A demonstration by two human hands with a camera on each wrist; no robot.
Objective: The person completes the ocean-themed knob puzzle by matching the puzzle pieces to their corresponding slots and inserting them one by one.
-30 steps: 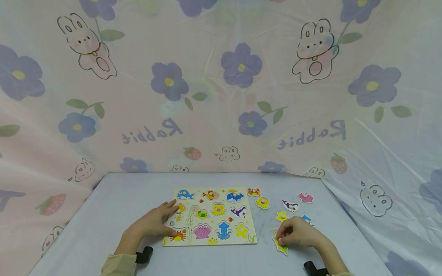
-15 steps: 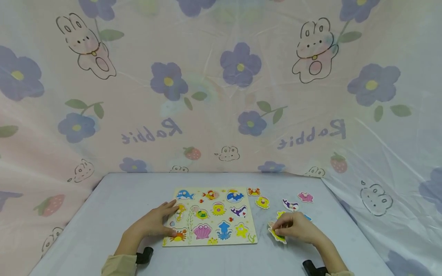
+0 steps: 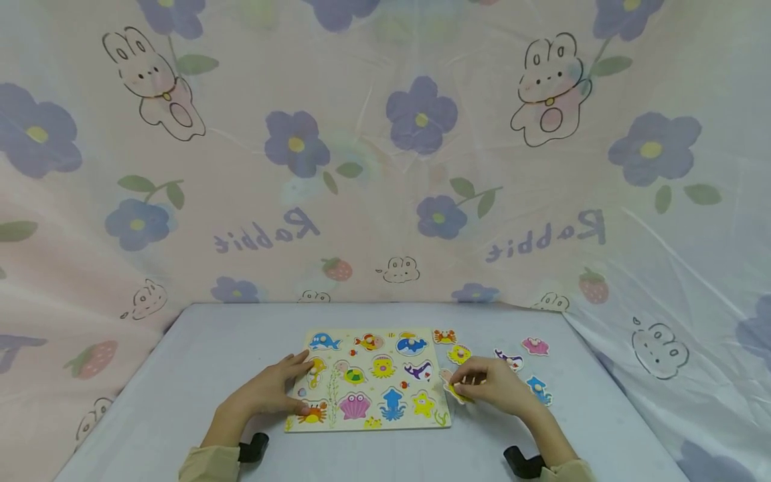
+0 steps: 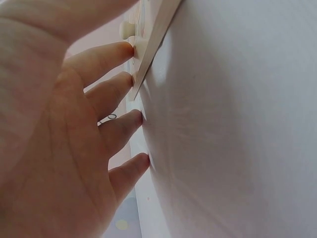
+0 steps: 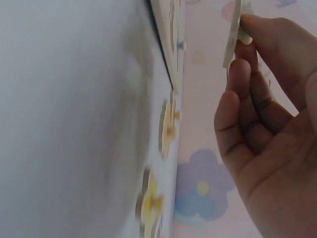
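head: blue whales (image 3: 325,342) in puzzle board (image 3: 376,386)

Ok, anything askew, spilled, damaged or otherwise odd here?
The backdrop looks odd: its "Rabbit" lettering reads mirrored, perhaps because it hangs wrong side out. No spill shows, and the puzzle board and loose pieces have no evident damage.

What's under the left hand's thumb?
An orange crab on the puzzle board. In the head view, its right side shows; the left hand hides part of its left side.
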